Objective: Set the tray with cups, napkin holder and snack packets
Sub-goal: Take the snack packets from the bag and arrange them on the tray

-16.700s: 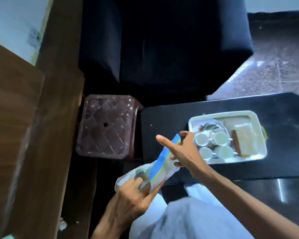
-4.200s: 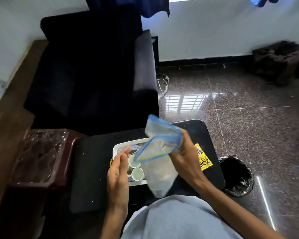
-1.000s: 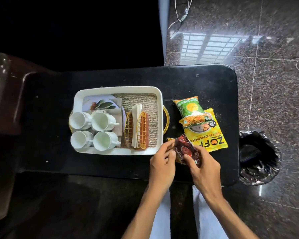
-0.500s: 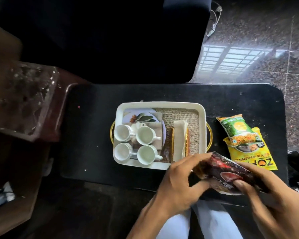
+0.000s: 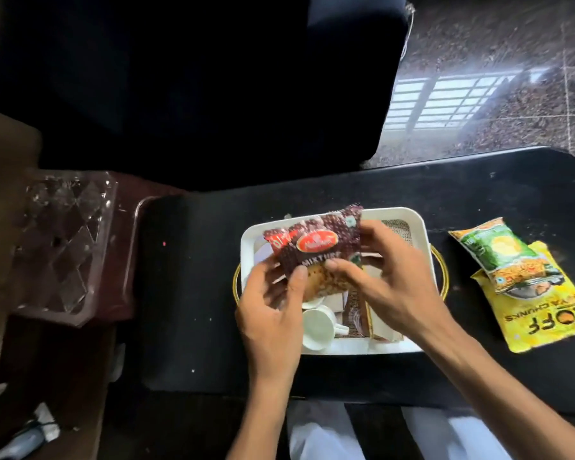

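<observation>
Both hands pinch a dark red snack packet (image 5: 316, 250) above the white tray (image 5: 409, 220): the left hand (image 5: 273, 313) grips its lower edge, the right hand (image 5: 389, 280) its right side. A white cup (image 5: 317, 328) sits below. At three o'clock, a green packet (image 5: 498, 254) overlaps a yellow packet (image 5: 541, 313) on the black table (image 5: 193, 293).

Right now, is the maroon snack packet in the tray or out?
Out: both hands, left hand and right hand, hold the maroon packet above the tray.
</observation>
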